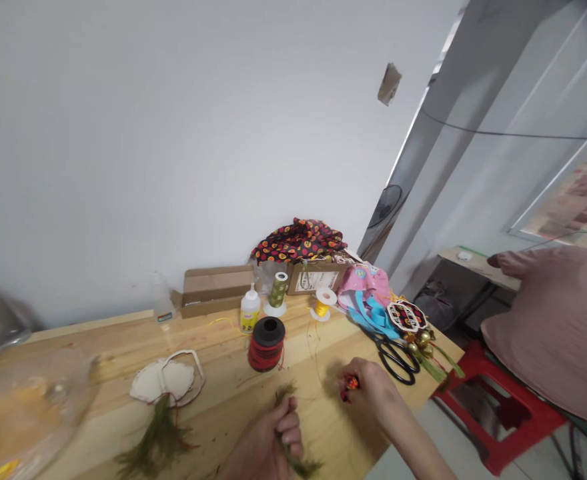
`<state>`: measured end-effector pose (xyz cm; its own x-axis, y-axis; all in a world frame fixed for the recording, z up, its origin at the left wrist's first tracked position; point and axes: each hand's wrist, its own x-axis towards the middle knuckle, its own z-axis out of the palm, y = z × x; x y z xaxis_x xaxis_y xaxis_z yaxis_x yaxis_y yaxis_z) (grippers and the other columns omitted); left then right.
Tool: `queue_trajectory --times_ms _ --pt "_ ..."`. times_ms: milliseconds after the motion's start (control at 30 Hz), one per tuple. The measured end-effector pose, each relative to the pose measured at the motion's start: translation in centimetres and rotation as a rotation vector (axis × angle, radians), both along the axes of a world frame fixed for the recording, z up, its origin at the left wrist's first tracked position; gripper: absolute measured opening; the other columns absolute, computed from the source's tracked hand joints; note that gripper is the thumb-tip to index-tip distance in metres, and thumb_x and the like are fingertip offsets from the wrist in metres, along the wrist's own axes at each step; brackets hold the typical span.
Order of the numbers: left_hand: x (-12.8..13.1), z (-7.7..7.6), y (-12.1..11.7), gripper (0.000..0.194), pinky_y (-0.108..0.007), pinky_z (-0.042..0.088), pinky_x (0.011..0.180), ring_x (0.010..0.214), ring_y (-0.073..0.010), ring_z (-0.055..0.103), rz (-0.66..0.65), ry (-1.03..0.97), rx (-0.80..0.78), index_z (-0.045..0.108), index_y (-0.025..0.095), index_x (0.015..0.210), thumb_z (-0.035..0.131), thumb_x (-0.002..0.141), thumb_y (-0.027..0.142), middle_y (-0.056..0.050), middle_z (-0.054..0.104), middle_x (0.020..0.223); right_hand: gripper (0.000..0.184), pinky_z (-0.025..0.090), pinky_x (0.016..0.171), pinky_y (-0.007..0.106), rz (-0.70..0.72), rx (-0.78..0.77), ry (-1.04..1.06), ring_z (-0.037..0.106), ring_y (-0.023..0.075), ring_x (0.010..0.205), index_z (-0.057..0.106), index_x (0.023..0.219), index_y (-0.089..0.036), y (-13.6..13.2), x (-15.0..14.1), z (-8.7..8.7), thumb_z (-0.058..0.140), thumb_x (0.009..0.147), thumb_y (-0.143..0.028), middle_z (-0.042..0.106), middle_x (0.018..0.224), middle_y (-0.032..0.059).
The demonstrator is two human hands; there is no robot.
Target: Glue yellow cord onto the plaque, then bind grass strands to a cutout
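Note:
My left hand point(273, 437) is closed around a bundle of green threads point(303, 467), whose frayed ends stick out above and below the fist. To its right, my right hand point(368, 390) pinches a small red and black thing point(350, 383) with an orange patch; its kind is partly hidden by the fingers. The hands are apart, low over the wooden table point(223, 393). Left of them lies a cream padded piece point(163, 380) with a cord loop and a green tassel point(156, 440). A spool of red cord point(266, 347) stands just beyond my left hand.
Black-handled scissors point(398, 360) lie near the right edge, by ornaments with gold bells point(421, 340). Behind stand a glue bottle point(249, 310), a green thread spool point(278, 291), a yellow spool point(322, 305) and cardboard boxes point(218, 291). Another person point(553, 327) sits on a red stool point(503, 417).

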<state>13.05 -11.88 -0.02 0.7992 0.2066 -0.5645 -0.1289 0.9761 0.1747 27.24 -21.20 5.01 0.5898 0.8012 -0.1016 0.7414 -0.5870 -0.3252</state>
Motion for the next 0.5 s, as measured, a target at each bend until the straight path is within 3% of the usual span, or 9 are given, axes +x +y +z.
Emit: queue_trajectory --times_ms 167,333,400,500 --pt "-3.1 -0.4 1.6 0.028 -0.012 0.010 0.033 0.029 -0.0007 0.021 0.040 -0.118 -0.039 0.050 0.012 0.066 0.037 0.087 0.025 0.012 0.019 0.040 0.015 0.039 0.055 0.024 -0.070 -0.096 0.010 0.062 0.0216 0.068 0.068 0.060 -0.016 3.0 0.0 -1.2 0.055 0.053 -0.010 0.068 0.068 0.0099" --pt "-4.6 -1.1 1.7 0.011 -0.012 0.009 0.031 0.027 -0.0006 0.019 -0.037 -0.077 -0.040 0.054 0.012 0.067 0.054 0.078 0.015 0.014 0.014 0.037 0.014 0.036 0.043 0.019 -0.036 -0.090 0.170 0.057 0.0142 0.048 0.066 0.057 -0.015 2.4 -0.1 -1.5 0.055 0.052 -0.010 0.061 0.050 0.0025" --pt "-4.6 -1.3 1.4 0.007 -0.012 0.013 0.029 0.025 -0.0011 0.022 -0.076 -0.031 -0.028 0.057 0.010 0.067 0.060 0.073 0.013 0.014 0.020 0.034 0.018 0.033 0.037 0.017 -0.041 -0.076 0.257 0.051 0.0100 0.039 0.067 0.062 -0.017 1.2 -0.3 -1.6 0.051 0.055 -0.012 0.057 0.046 -0.0014" --pt "-4.0 -1.4 0.3 0.005 -0.013 0.031 0.034 0.033 -0.0048 0.044 -0.094 0.084 0.020 0.061 0.009 0.068 0.060 0.072 0.011 0.006 0.048 0.039 0.024 0.031 0.033 0.014 -0.074 -0.045 0.335 0.045 0.0066 0.034 0.066 0.068 -0.016 -0.3 -1.4 -1.6 0.046 0.057 -0.010 0.056 0.048 -0.0034"
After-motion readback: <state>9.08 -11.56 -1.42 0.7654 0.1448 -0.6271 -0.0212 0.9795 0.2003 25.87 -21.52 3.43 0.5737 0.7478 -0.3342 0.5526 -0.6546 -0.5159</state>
